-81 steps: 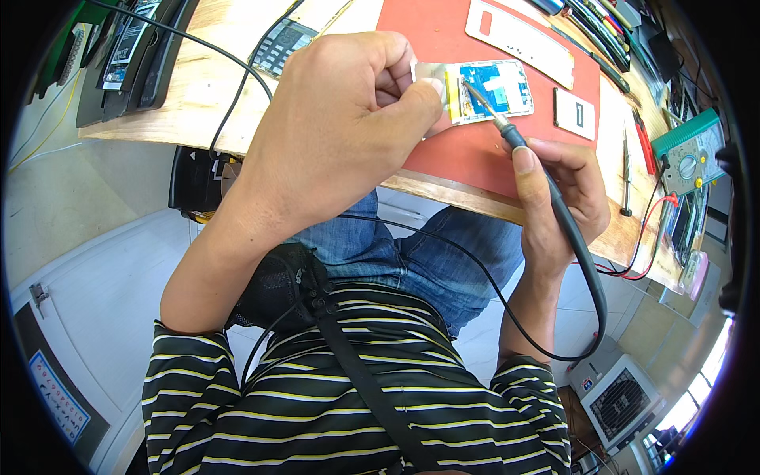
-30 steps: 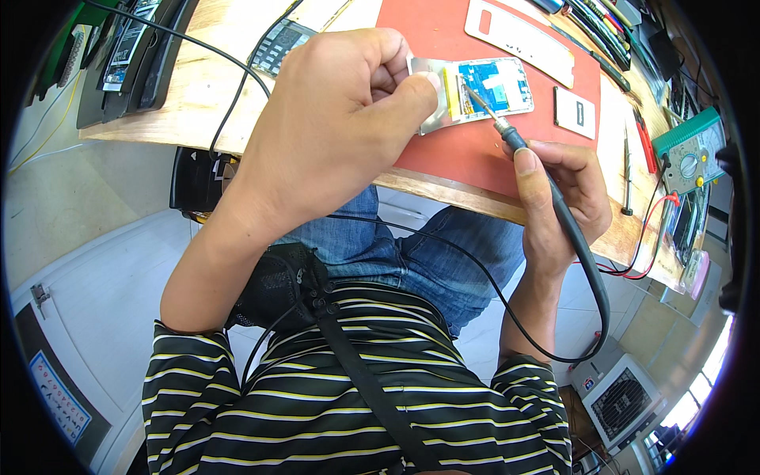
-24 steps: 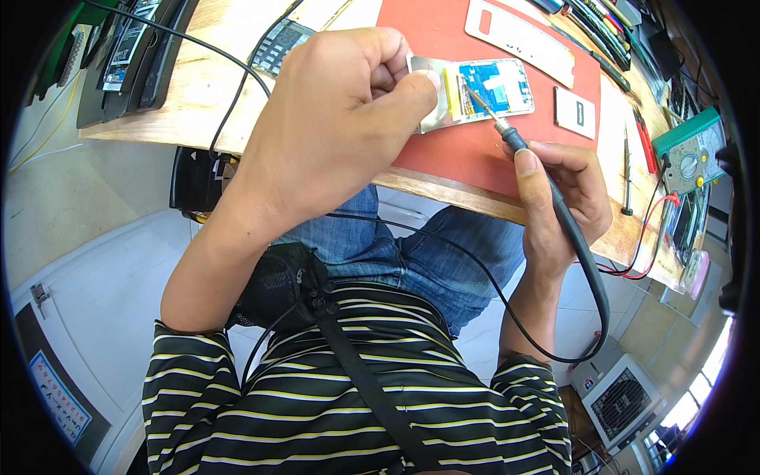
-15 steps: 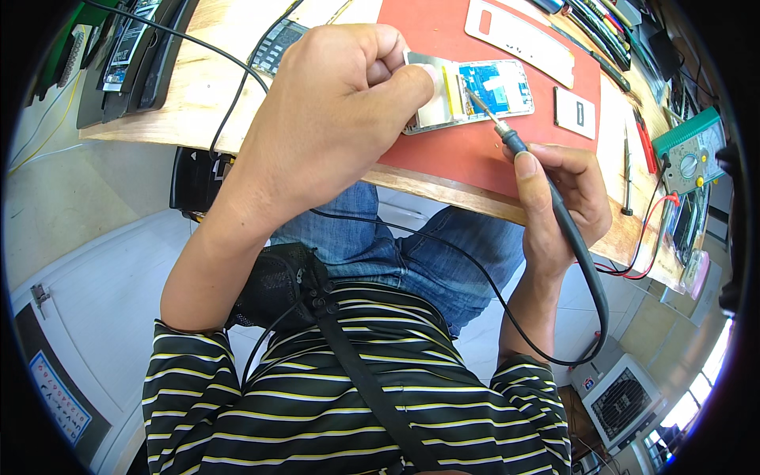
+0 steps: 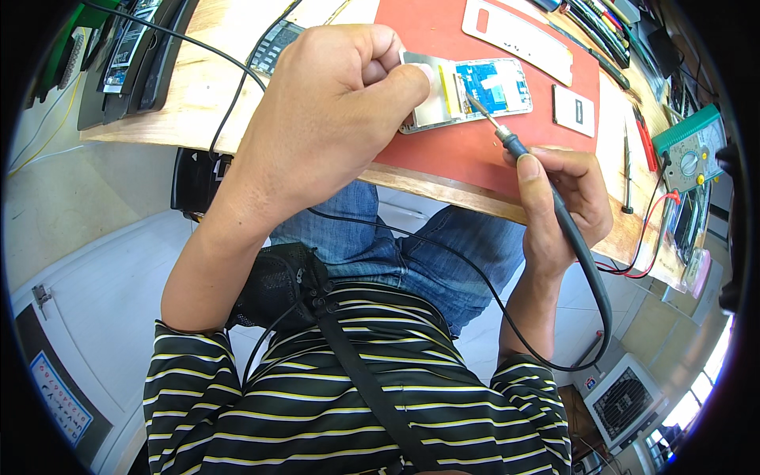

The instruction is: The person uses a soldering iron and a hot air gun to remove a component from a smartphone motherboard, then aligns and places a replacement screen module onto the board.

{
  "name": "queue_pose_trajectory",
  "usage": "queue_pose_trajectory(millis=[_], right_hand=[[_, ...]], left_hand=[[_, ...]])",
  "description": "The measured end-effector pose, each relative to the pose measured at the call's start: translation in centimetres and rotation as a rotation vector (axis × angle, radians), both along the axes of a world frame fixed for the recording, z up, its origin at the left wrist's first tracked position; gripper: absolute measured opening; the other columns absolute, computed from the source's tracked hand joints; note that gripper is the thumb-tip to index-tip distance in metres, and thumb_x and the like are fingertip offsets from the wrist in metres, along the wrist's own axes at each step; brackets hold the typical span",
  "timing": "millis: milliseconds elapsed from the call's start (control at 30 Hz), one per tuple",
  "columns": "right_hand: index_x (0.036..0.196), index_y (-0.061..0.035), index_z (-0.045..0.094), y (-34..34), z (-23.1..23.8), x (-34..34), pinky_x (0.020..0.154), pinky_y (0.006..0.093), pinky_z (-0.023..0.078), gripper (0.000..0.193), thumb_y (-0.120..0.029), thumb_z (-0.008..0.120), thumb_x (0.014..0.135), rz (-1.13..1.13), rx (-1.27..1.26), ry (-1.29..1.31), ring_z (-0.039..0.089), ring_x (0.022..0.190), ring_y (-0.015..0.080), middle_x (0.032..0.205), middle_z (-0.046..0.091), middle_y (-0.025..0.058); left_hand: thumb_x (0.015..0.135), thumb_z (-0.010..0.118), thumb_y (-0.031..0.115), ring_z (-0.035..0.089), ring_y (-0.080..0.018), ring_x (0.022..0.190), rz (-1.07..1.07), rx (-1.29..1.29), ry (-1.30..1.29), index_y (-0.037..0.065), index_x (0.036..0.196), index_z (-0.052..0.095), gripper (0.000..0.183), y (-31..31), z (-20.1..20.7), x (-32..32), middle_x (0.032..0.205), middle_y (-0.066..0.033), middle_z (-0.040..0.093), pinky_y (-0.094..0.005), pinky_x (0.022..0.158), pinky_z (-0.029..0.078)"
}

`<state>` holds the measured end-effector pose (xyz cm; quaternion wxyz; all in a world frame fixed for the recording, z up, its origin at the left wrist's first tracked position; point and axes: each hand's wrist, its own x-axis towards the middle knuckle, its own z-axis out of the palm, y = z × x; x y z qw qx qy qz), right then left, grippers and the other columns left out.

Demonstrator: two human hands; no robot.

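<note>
An opened phone with a blue circuit board (image 5: pixel 480 81) lies on the red mat (image 5: pixel 459 162). At its left end, my left hand (image 5: pixel 332 103) pinches a silvery flat panel (image 5: pixel 433 109) between thumb and curled fingers. A yellowish ribbon strip (image 5: pixel 453 89) runs along the panel's edge by the board. My right hand (image 5: pixel 568 198) grips a soldering iron (image 5: pixel 514 146) like a pen. Its metal tip reaches the strip beside the board; whether it touches is too small to tell. Part of the panel is hidden behind my left thumb.
A white phone cover (image 5: pixel 518 38) and a battery (image 5: pixel 573 111) lie on the mat. Right of them are red-handled tweezers (image 5: pixel 644 141) and a green multimeter (image 5: pixel 690 154). Several pens and tools fill the far right. The iron's black cord (image 5: pixel 590 293) loops across my lap.
The phone and panel have shifted very slightly left, along with my left hand. The iron's tip stays at the strip, and its cord loop hangs slightly lower.
</note>
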<state>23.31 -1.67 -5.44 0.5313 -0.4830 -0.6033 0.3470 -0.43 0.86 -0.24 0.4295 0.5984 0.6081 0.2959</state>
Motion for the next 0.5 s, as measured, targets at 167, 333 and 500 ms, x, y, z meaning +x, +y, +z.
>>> queue_pose_trajectory(millis=[167, 333, 500], right_hand=[[0.094, 0.0034, 0.068, 0.0, -0.02, 0.12, 0.071, 0.0232, 0.055, 0.011, 0.003, 0.077, 0.088, 0.017, 0.019, -0.011, 0.069, 0.077, 0.0107, 0.086, 0.072, 0.0101], [0.094, 0.0037, 0.068, -0.02, -0.07, 0.27, 0.068, 0.0225, 0.054, 0.012, 0.003, 0.077, 0.087, 0.023, 0.034, -0.022, 0.067, 0.075, 0.0097, 0.086, 0.072, 0.0103], [0.093, 0.003, 0.067, -0.02, 0.03, 0.33, 0.068, 0.0227, 0.053, 0.012, 0.003, 0.077, 0.086, 0.027, 0.042, -0.027, 0.067, 0.074, 0.0103, 0.085, 0.072, 0.0102]], left_hand=[[0.1, 0.063, 0.016, 0.066, -0.0059, 0.081, -0.001, 0.005, 0.0, -0.002, 0.094, 0.068, 0.02, 0.01, 0.06, 0.01, 0.086, -0.0042, 0.07, -0.0251, 0.077, 0.057], [0.101, 0.062, 0.015, 0.065, -0.0057, 0.081, -0.001, 0.011, 0.011, -0.002, 0.094, 0.067, 0.019, 0.02, 0.09, 0.02, 0.086, -0.0041, 0.07, -0.0249, 0.077, 0.056], [0.1, 0.063, 0.015, 0.065, -0.0054, 0.08, -0.007, 0.009, -0.01, -0.003, 0.095, 0.068, 0.019, 0.02, 0.12, 0.02, 0.086, -0.0043, 0.07, -0.024, 0.075, 0.056]])
